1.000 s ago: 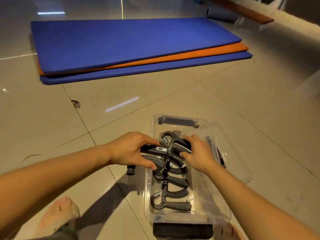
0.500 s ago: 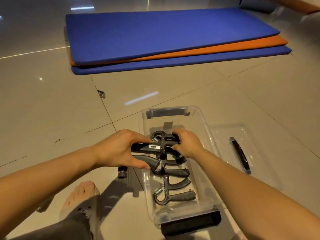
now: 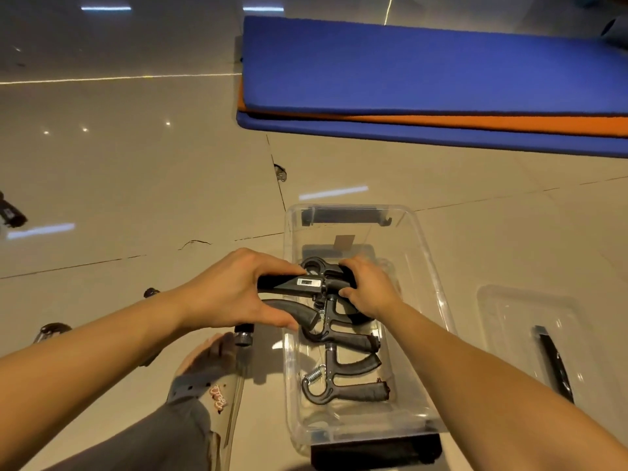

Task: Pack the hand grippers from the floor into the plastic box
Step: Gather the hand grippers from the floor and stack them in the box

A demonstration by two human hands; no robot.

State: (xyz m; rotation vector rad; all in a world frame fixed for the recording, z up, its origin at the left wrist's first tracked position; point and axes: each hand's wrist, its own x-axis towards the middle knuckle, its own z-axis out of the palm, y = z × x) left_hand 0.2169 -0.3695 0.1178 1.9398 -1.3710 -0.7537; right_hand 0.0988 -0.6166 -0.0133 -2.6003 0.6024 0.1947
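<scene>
Both hands, the left hand (image 3: 238, 294) and right hand (image 3: 368, 288), grip one hand gripper (image 3: 306, 285), angling it into the clear plastic box (image 3: 438, 300) beside two already packed.

Right hand (image 3: 371, 289) further over the held hand gripper (image 3: 300, 285).
</scene>
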